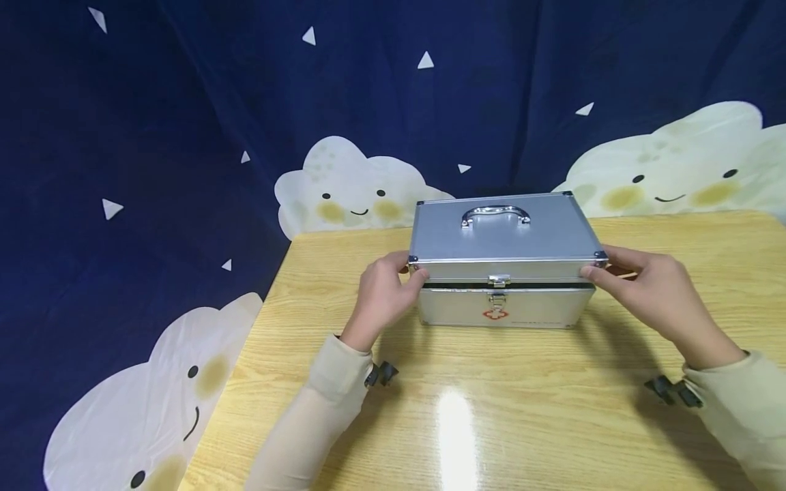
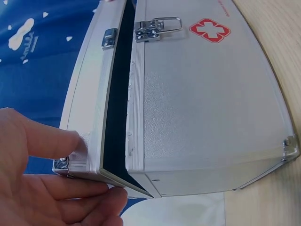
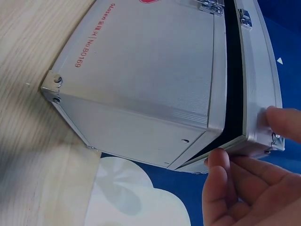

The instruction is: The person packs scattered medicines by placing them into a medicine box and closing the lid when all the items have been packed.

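Observation:
A silver first aid case (image 1: 454,307) with a red cross emblem (image 2: 210,30) stands on the table, its lid (image 1: 442,232) raised a little at the front. A dark gap shows between lid and body, and the front latch (image 2: 149,30) hangs unfastened. My left hand (image 1: 387,290) grips the lid's front left corner, thumb on the front face and fingers at the side. At the front right corner my right hand (image 1: 651,293) holds the lid the same way, thumb in front and fingers along the side edge. The inside of the case is hidden.
The light wood table (image 1: 528,409) extends around the case. Behind it hangs a dark blue curtain (image 1: 381,82) with white clouds and small triangles. A metal carrying handle (image 1: 496,213) stands up on top of the lid.

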The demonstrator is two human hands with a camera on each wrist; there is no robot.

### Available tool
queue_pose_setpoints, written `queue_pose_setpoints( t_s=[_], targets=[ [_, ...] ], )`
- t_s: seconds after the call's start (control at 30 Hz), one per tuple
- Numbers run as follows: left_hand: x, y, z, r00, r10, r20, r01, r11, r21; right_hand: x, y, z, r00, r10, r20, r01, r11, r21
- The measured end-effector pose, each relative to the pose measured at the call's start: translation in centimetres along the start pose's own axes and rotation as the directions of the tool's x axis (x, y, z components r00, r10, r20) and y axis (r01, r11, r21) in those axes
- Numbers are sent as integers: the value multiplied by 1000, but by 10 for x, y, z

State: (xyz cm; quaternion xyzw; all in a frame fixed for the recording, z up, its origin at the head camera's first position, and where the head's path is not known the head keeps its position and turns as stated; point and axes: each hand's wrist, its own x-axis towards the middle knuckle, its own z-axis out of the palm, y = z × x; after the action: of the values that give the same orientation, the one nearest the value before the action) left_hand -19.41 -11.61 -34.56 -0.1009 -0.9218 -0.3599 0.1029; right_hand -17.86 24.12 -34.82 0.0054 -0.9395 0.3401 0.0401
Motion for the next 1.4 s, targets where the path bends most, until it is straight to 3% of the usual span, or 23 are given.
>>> queue_pose_setpoints(
  t_s=[0.47, 0.87, 1.07, 1.4],
  targets=[
    [-3, -3, 8, 1000, 2, 2, -2, 1000, 24, -2, 6, 5, 1000, -15, 1, 15, 1000, 23],
    [-7, -3, 11, 1000, -13, -1, 13, 1000, -22, -3, 7, 6, 1000, 11, 29, -11, 1000, 25],
    [-6, -2, 14, 999, -34, -37, 32, 997, -69, -5, 9, 6, 1000, 7, 22, -8, 1000, 21],
    [-7, -3, 14, 998, -51, -36, 48, 996, -69, -6, 10, 6, 1000, 12, 26, -13, 1000, 12]
  ],
)
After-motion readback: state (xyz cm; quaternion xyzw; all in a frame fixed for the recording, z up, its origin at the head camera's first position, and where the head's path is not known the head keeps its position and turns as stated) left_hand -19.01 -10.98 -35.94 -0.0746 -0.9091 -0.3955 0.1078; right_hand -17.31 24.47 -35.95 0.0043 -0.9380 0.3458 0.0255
